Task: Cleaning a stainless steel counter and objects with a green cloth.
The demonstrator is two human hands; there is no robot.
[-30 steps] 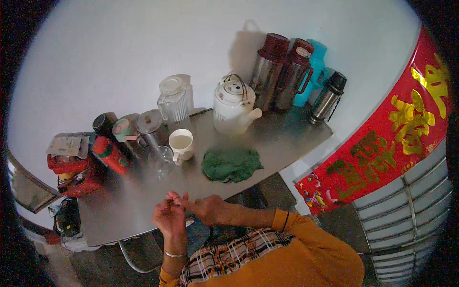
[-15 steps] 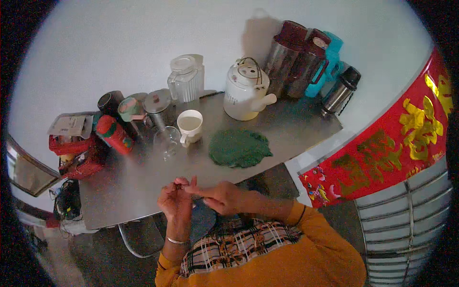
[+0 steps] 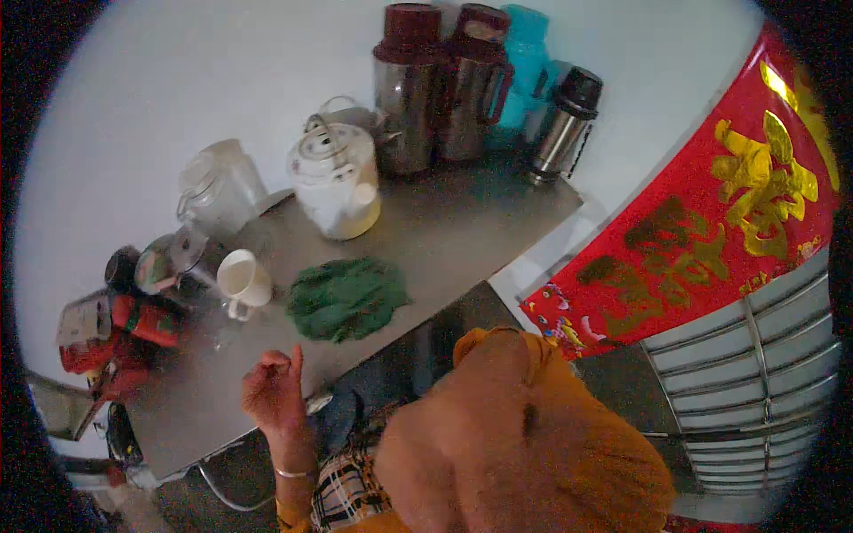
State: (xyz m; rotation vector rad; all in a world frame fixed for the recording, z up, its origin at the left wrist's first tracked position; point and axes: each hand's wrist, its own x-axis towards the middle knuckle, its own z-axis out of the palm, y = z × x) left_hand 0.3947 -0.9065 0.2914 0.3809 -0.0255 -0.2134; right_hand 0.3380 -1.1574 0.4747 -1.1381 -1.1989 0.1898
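My left hand (image 3: 275, 391) is above the table's front edge, near a crumpled green cloth (image 3: 346, 299). Its fingers are curled in and its thumb points up; whether something small sits in them cannot be made out. Close to the camera, my right hand (image 3: 453, 444) is raised and smeared by motion, its fingers not readable. A white mug (image 3: 244, 280) stands left of the cloth, with a faint clear glass beside it. Behind the cloth stands a white teapot (image 3: 333, 186) with a wire handle.
Tall thermos flasks (image 3: 407, 98), a turquoise flask (image 3: 524, 71) and a smaller steel flask (image 3: 566, 124) line the back. A clear pitcher (image 3: 222, 191), a metal cup (image 3: 195, 253) and red items (image 3: 147, 320) stand left. A red banner (image 3: 684, 222) hangs at right above metal bars.
My right hand has left my left hand and come up toward the camera. The view has swung, so the table things appear further left. My left hand stays curled.
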